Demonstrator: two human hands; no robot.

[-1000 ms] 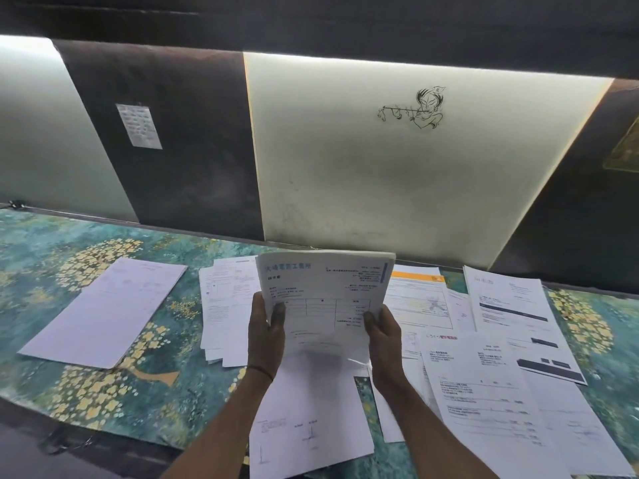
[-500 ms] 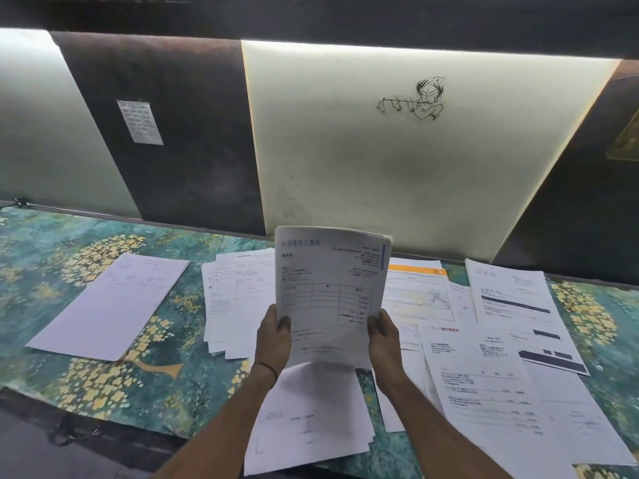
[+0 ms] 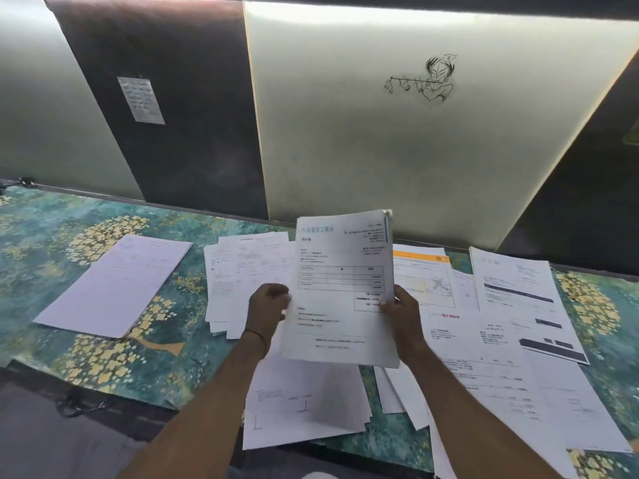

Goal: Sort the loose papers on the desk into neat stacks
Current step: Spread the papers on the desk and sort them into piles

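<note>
Hands: two, the left hand (image 3: 268,305) and the right hand (image 3: 403,312).

Raised sheaf (image 3: 342,288): one, made of several sheets (the edges do not give an exact number).

Paper groups lying on the surface (image 3: 52,219): six can be told apart.
- one tidy stack (image 3: 114,285) at the left
- one fanned pile (image 3: 242,271)
- one near pile (image 3: 304,406)
- one orange-headed sheet (image 3: 422,271)
- one dark-barred sheet (image 3: 518,299)
- one large form (image 3: 484,375)

Sheets overlapped beneath these cannot be counted.

Wall:
- two pale panels, the left panel (image 3: 34,98) and the centre panel (image 3: 380,160)
- two dark panels, the inner dark panel (image 3: 200,115) and the right dark panel (image 3: 587,188)
- one small note (image 3: 140,100)
- one line drawing (image 3: 425,79)
</note>
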